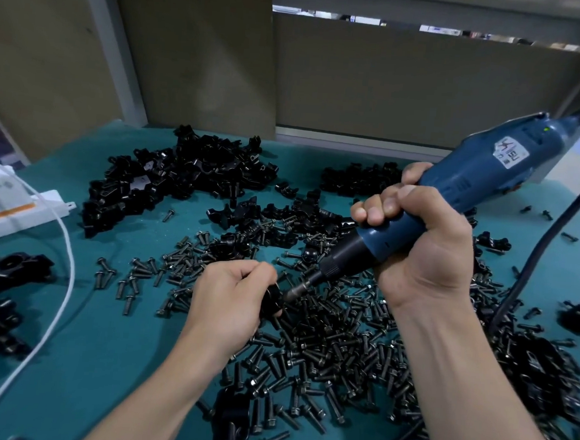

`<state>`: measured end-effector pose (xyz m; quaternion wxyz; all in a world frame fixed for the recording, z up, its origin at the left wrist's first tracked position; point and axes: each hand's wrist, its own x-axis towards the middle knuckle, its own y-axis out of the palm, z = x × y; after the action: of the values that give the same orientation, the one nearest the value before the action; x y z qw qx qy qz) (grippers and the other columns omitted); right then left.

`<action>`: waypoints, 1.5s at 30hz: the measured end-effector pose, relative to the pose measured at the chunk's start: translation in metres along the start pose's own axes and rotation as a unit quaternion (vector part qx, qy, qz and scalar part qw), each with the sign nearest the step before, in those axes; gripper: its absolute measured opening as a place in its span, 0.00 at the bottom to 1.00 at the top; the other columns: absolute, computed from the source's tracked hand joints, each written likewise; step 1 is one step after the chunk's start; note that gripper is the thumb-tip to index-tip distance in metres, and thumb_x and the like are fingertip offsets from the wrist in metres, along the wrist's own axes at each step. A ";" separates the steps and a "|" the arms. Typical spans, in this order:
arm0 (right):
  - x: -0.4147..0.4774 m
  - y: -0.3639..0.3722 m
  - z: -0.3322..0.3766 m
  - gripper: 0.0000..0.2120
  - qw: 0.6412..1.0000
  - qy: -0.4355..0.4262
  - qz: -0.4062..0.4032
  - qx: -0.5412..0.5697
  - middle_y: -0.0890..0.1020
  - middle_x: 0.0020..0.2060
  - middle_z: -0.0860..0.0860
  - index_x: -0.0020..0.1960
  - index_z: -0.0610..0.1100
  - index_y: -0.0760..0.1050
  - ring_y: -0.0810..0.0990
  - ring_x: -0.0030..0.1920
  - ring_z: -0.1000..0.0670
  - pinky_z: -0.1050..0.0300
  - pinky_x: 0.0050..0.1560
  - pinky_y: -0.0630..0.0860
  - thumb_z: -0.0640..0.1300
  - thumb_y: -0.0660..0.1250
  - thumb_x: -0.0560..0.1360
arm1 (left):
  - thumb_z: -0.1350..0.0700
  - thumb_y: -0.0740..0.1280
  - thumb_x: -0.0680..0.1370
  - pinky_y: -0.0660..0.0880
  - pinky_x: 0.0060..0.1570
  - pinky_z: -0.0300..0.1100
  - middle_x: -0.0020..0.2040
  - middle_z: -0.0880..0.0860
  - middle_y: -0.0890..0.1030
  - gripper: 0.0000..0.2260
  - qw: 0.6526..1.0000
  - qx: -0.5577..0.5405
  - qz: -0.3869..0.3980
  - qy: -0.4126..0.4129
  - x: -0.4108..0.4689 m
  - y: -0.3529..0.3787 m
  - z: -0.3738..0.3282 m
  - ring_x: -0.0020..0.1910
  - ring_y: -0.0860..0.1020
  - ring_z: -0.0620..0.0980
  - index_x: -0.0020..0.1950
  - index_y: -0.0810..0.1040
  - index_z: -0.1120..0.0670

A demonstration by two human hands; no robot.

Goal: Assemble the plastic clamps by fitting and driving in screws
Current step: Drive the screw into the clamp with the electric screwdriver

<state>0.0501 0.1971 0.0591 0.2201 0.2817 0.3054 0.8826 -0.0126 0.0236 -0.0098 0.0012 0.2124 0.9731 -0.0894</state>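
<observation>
Clamp (273, 303), glossy black plastic, pinched in left hand (231, 298)

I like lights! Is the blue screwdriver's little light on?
On: a small green light glows near the cord end of the blue screwdriver.

- A white sticker (511, 153) sits on the upper body of the blue electric screwdriver (455, 186); it bears a dark star-like figure and a few bold letters, turned upside down to the camera and too blurred to read for certain
- Finer print on the same sticker is too small to make out
- Far to the left of the electric screwdriver, a white box (42, 204) carries an orange strip (7, 213) and faint grey print, both unreadable
</observation>
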 end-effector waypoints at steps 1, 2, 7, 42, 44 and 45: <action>0.000 0.000 0.002 0.10 1.000 0.007 0.016 -0.002 0.71 0.28 0.48 0.47 0.42 0.71 0.72 0.28 0.49 0.52 0.37 0.76 0.30 0.59 0.70 | 0.48 0.67 0.72 0.63 0.28 0.45 0.30 0.65 0.80 0.19 1.000 -0.008 0.009 -0.013 0.000 0.000 0.000 0.24 0.67 0.51 0.33 0.74 0.63; 0.001 -0.001 0.005 0.11 0.999 0.013 0.034 -0.005 0.71 0.28 0.48 0.48 0.42 0.72 0.72 0.29 0.48 0.52 0.37 0.77 0.30 0.59 0.70 | 0.52 0.67 0.75 0.62 0.26 0.43 0.30 0.62 0.82 0.16 0.999 -0.016 0.020 -0.024 0.001 0.000 0.001 0.23 0.67 0.51 0.30 0.76 0.59; 0.000 -0.003 0.005 0.09 0.997 0.068 0.022 -0.017 0.74 0.31 0.47 0.54 0.42 0.75 0.74 0.32 0.46 0.50 0.42 0.78 0.41 0.68 0.74 | 0.56 0.66 0.79 0.63 0.22 0.38 0.33 0.62 0.84 0.16 0.996 -0.020 0.061 -0.056 0.001 -0.008 0.003 0.21 0.68 0.49 0.30 0.81 0.54; 0.009 -0.033 0.021 0.46 0.982 0.148 -0.063 0.094 0.77 0.43 0.47 0.69 0.44 0.74 0.74 0.40 0.48 0.48 0.55 0.68 0.80 0.57 0.70 | 0.52 0.67 0.79 0.66 0.22 0.36 0.36 0.60 0.86 0.16 0.992 -0.028 0.069 -0.105 -0.002 0.005 -0.005 0.24 0.70 0.50 0.31 0.82 0.52; 0.006 -0.034 0.021 0.46 0.984 0.142 -0.025 0.106 0.76 0.45 0.46 0.72 0.44 0.71 0.74 0.42 0.48 0.46 0.60 0.62 0.79 0.56 0.71 | 0.54 0.67 0.79 0.64 0.20 0.34 0.36 0.61 0.85 0.14 0.991 -0.039 0.064 -0.108 0.000 0.004 -0.005 0.24 0.70 0.50 0.35 0.81 0.55; 0.005 -0.034 0.020 0.45 0.984 0.140 -0.013 0.110 0.76 0.46 0.46 0.72 0.44 0.70 0.74 0.43 0.48 0.46 0.60 0.60 0.79 0.56 0.71 | 0.54 0.67 0.79 0.64 0.20 0.33 0.36 0.61 0.85 0.13 0.991 -0.042 0.062 -0.109 0.001 0.004 -0.005 0.24 0.70 0.51 0.36 0.81 0.56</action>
<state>0.0663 0.2331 0.0516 0.1545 0.1741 0.4317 0.8715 -0.0115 0.0279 -0.0060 0.1213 0.2614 0.9549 -0.0711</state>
